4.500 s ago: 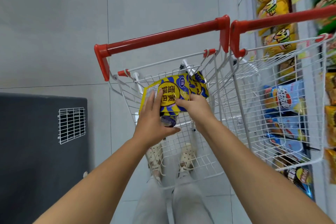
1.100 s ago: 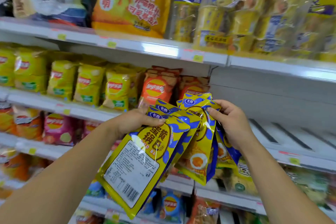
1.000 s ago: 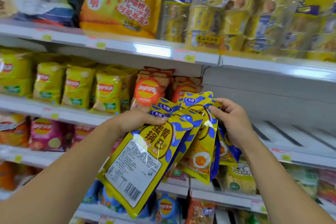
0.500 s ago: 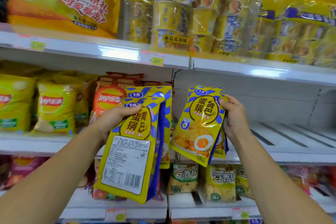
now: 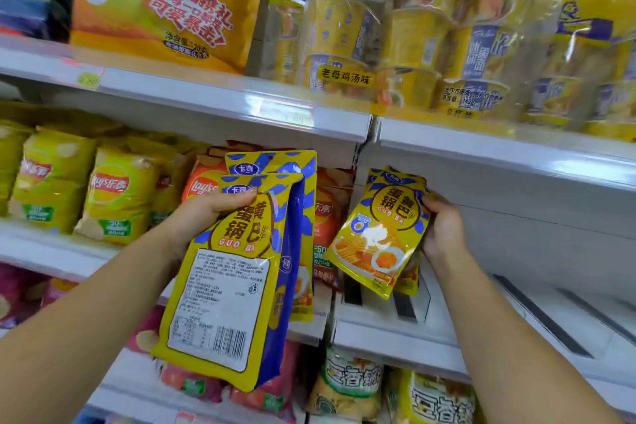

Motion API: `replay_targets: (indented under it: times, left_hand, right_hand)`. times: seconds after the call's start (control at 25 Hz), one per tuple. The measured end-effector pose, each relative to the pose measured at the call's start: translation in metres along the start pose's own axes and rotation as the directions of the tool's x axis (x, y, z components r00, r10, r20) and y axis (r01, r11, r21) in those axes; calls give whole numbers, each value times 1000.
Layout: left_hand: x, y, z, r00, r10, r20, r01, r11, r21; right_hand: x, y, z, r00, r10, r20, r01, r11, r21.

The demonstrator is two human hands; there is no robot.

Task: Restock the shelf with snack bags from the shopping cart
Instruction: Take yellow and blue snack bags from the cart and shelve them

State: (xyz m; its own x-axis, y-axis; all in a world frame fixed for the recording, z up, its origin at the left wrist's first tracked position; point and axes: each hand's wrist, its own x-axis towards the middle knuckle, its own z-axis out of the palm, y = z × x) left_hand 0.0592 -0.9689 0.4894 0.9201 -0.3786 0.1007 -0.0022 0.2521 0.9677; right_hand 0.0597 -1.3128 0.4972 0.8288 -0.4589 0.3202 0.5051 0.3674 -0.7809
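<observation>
The left hand [image 5: 206, 213] holds the spare snack bags [image 5: 223, 293] tight by their tops, so the right hand [image 5: 444, 231], curled round a small bunch of bags [image 5: 378, 237], can stand them on the bare shelf [image 5: 378, 334] just below.

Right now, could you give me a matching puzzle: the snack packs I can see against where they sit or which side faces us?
1. left guoba bags, in left hand
2. right guoba bags, in right hand
3. green Lay's bags
4. cup noodle multipack

A. on top shelf
B. egg-picture front faces camera
C. barcode back faces camera
D. on middle shelf, far left

Pairs: 1-C, 2-B, 3-D, 4-A
</observation>
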Motion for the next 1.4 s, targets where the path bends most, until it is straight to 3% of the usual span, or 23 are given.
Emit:
replay_targets:
  times: [0.16,0.32,0.44,0.52,0.6,0.68,0.76,0.84,0.92,1.0,1.12,1.24,1.32,1.4]
  left_hand:
    - [1,-7,15,999,-6,-32,6,1000,1]
    - [3,-12,24,997,-3,-78,6,1000,29]
    - [8,-18,32,998,-2,-69,3,1000,15]
    - [13,-22,38,999,-6,-43,7,1000,9]
    - [18,-24,43,999,-19,-27,19,1000,22]
    - [21,-23,45,1000,-22,-21,22,999,28]
    - [22,-21,43,1000,-20,-10,21,999,36]
    - [23,-21,38,999,-30,-17,30,998,46]
    - [21,-20,33,999,-44,-15,45,998,44]
    - [20,-20,27,999,-50,-13,51,998,35]
    - [17,-19,19,999,-37,8,37,999,6]
    - [20,-19,18,999,-18,33,19,999,-44]
    - [22,-18,21,1000,4,31,-3,999,-41]
    - [23,-18,23,999,1,47,0,999,-33]
  right_hand:
    - [24,18,-17,995,94,45,-93,996,-17]
    - [26,-6,-44,990,87,110,-74,991,-113]
    - [16,-30,-62,986,54,158,-47,998,-50]
    - [8,-36,-63,993,11,120,0,996,-86]
    - [4,-33,-56,998,-56,19,59,959,-277]
    - [1,-24,-42,972,-229,-57,163,827,-538]
    - [0,-10,-25,909,-412,-54,227,601,-766]
    - [-6,7,-7,865,-500,27,272,423,-864]
    - [-19,19,5,847,-524,94,320,360,-876]
    - [-39,26,7,861,-478,173,335,277,-900]
    - [-67,24,-9,937,-148,316,297,-136,-945]
    - [-65,23,-21,981,75,177,190,-526,-829]
    - [-52,29,-18,987,66,144,152,-647,-747]
    - [-37,38,-11,990,71,124,138,-702,-699]
